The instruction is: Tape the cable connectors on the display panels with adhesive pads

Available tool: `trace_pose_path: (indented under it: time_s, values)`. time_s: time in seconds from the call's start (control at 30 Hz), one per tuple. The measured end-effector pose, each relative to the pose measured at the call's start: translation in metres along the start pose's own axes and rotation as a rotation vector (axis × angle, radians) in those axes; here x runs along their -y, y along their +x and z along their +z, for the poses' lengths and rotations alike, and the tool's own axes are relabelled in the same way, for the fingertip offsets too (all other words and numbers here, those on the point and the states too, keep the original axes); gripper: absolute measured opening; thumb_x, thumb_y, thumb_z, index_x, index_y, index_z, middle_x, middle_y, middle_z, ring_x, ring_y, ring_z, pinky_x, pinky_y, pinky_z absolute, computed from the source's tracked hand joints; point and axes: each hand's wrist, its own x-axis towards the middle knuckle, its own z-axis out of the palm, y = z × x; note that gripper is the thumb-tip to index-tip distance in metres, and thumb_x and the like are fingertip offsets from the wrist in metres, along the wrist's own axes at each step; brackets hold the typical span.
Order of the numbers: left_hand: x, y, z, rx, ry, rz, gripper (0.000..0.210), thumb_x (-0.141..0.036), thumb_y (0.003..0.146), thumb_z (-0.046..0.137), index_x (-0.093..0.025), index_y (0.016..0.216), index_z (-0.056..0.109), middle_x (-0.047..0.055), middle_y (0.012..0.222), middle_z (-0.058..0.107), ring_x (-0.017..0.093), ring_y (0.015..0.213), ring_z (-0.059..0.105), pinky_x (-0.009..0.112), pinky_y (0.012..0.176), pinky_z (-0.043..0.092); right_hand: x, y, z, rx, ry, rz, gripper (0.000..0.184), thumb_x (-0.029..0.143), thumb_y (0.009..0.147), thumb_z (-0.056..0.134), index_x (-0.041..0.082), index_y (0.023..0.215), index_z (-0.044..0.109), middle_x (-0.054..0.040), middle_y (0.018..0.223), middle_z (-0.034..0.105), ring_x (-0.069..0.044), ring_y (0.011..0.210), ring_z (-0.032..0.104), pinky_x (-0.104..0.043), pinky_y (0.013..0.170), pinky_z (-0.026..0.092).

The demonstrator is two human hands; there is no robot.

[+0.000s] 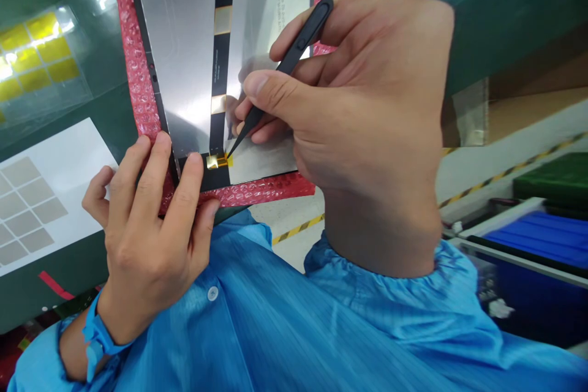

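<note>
A flat silvery display panel [188,55] lies on pink bubble wrap [138,73]. Down its middle runs a black flex cable [221,73] with pale patches. My right hand [367,98] pinches black tweezers [299,46], their points touching or just over a small piece of yellow tape [224,160] at the cable's lower end. At the panel's lower left corner rests my left hand [147,239], its fingers spread over the edge and the wrap. A blue band circles that wrist.
On the green table [114,110] to the left lie a clear sheet of yellow squares [39,52] and a white sheet with grey squares [87,147]. Right of the table are a cardboard box [519,73], a blue bin [542,239] and floor with striped tape [487,187].
</note>
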Motion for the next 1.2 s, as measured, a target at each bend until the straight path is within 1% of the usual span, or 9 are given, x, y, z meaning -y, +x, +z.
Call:
trace_pose_path:
  time_s: [0.07,0.17,0.43,0.53,0.7,0.8,0.9,1.03,1.2]
  values:
    - [0.0,0.0,0.0,0.002,0.011,0.01,0.051,-0.029,0.098,0.076,-0.021,0.146,0.064,0.021,0.16,0.059,0.045,0.149,0.056,0.065,0.119,0.041,0.002,0.0,0.0,0.004,-0.011,0.031,0.04,0.037,0.076,0.097,0.032,0.082,0.058,-0.0023,0.073,0.069,-0.035,0.08,0.075,-0.049,0.063,0.06]
    - [0.0,0.0,-0.001,-0.003,0.014,0.014,0.049,-0.029,0.097,0.076,-0.024,0.144,0.066,0.017,0.163,0.057,0.045,0.149,0.056,0.065,0.119,0.041,0.002,0.0,0.0,-0.01,0.003,-0.006,0.04,0.034,0.076,0.097,0.032,0.082,0.057,-0.0021,0.071,0.068,-0.033,0.077,0.074,-0.047,0.059,0.059]
    - [0.0,0.001,-0.001,0.026,0.024,0.006,0.048,-0.029,0.097,0.075,-0.029,0.144,0.066,0.014,0.166,0.053,0.044,0.151,0.053,0.067,0.118,0.042,-0.001,0.001,0.002,-0.027,-0.001,-0.034,0.041,0.04,0.075,0.096,0.032,0.081,0.057,-0.0013,0.073,0.069,-0.029,0.075,0.073,-0.042,0.053,0.057]
    - [-0.002,0.002,-0.004,0.063,0.023,-0.013,0.05,-0.03,0.097,0.073,-0.03,0.147,0.066,0.016,0.166,0.053,0.046,0.152,0.051,0.072,0.118,0.041,0.0,0.0,0.003,-0.005,-0.006,-0.039,0.041,0.035,0.077,0.096,0.032,0.08,0.056,-0.0001,0.071,0.07,-0.028,0.073,0.074,-0.039,0.051,0.057]
    - [-0.004,0.004,-0.007,0.105,0.049,-0.025,0.05,-0.029,0.099,0.071,-0.035,0.148,0.063,0.014,0.165,0.053,0.044,0.155,0.049,0.079,0.119,0.036,0.004,-0.004,0.003,-0.059,-0.057,-0.065,0.034,0.028,0.084,0.091,0.03,0.082,0.057,0.0,0.071,0.068,-0.027,0.071,0.074,-0.039,0.055,0.056]
    - [-0.008,0.005,-0.008,0.104,0.059,-0.018,0.05,-0.026,0.097,0.073,-0.03,0.146,0.065,0.019,0.163,0.054,0.049,0.153,0.05,0.085,0.119,0.03,0.004,-0.004,0.0,-0.085,-0.098,-0.062,0.033,0.032,0.083,0.091,0.033,0.081,0.058,-0.0005,0.072,0.069,-0.029,0.073,0.074,-0.043,0.059,0.057]
    - [-0.013,0.006,-0.007,0.119,0.08,-0.035,0.049,-0.022,0.097,0.073,-0.028,0.144,0.065,0.021,0.161,0.056,0.052,0.154,0.047,0.09,0.118,0.024,0.002,-0.005,-0.004,-0.1,-0.064,-0.072,0.028,0.032,0.084,0.087,0.035,0.08,0.06,-0.0003,0.074,0.072,-0.029,0.072,0.073,-0.043,0.056,0.057]
    - [-0.017,0.005,-0.005,0.128,0.06,-0.036,0.053,-0.016,0.098,0.069,-0.031,0.148,0.063,0.015,0.165,0.054,0.047,0.158,0.045,0.086,0.125,0.016,0.0,-0.006,-0.009,-0.088,0.052,-0.085,0.026,0.031,0.085,0.088,0.033,0.082,0.062,0.0005,0.076,0.074,-0.026,0.069,0.073,-0.041,0.055,0.057]
    - [-0.017,0.008,-0.002,0.162,0.061,0.04,0.062,-0.015,0.1,0.064,-0.031,0.159,0.054,0.012,0.172,0.046,0.046,0.162,0.039,0.079,0.13,0.008,-0.006,-0.004,-0.009,-0.089,0.07,-0.093,0.025,0.029,0.088,0.086,0.034,0.081,0.063,0.0024,0.077,0.075,-0.024,0.072,0.075,-0.037,0.056,0.061]
